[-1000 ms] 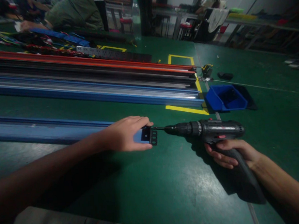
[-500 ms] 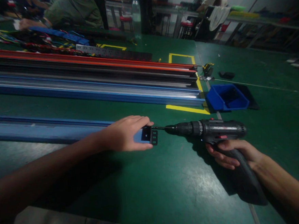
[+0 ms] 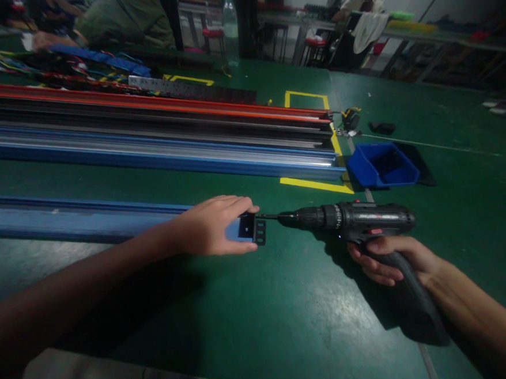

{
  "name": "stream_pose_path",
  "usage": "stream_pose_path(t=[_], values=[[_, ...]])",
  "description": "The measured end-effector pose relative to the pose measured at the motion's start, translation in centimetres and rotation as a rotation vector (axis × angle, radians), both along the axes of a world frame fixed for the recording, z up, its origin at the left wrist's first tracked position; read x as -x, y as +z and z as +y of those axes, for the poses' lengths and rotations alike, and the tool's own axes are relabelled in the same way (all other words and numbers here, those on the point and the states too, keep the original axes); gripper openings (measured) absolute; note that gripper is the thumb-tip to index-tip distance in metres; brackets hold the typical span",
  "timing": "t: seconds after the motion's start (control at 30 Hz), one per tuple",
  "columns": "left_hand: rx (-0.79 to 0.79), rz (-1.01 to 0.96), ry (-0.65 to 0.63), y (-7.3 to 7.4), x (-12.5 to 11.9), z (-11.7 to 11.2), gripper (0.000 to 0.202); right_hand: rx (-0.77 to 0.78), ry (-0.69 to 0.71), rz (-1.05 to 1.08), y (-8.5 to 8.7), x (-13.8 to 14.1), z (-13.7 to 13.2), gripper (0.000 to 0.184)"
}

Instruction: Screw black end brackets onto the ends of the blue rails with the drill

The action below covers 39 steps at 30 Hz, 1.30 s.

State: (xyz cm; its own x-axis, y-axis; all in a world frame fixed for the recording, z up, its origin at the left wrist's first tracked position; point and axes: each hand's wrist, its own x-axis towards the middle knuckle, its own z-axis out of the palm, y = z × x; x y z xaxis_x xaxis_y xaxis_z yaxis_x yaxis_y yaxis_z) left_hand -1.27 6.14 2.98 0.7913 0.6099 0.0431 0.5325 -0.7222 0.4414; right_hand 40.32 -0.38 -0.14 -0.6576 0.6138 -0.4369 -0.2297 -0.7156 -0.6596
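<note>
1. Head view: your left fingers (image 3: 237,205) are closed over the end of the blue rail (image 3: 77,220), thumb underneath. They pin the black end bracket (image 3: 256,229) against the rail's end. Your left hand (image 3: 214,225) sits just where it was half a second ago and a second ago.
2. Your right fingers (image 3: 373,266) are wrapped round the grip of the drill (image 3: 368,219), and your right hand (image 3: 392,259) holds it level above the desk (image 3: 288,314). The grip has not loosened or shifted between the pictures.
3. The bit (image 3: 269,216) points straight into the top edge of the bracket and touches it. Its tip meets the bracket at the same spot as before. You cannot tell from these pictures whether the chuck is turning.
4. The drill body has drifted only a touch to the left since the middle picture. Judged from that, the bit is staying seated rather than backing off or slipping.
5. The rail lies flat along the desk, running off to your left, with its bracket end near the middle of the view.
6. Further out, the stacked rails (image 3: 167,143), the yellow tape (image 3: 317,184) and the blue bin (image 3: 383,166) lie as before. Their small shift in the frame matches a slight move of your head.
7. At the far end, a person in green (image 3: 124,19) leans over the desk, well apart from your hands.
</note>
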Motion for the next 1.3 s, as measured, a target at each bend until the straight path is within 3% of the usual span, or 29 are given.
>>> stream_pose_path(t=[1.3], values=[[0.009,0.009,0.005,-0.14,-0.12,0.11,0.059,-0.058,0.034,0.12,-0.18,0.29,0.3,0.026]])
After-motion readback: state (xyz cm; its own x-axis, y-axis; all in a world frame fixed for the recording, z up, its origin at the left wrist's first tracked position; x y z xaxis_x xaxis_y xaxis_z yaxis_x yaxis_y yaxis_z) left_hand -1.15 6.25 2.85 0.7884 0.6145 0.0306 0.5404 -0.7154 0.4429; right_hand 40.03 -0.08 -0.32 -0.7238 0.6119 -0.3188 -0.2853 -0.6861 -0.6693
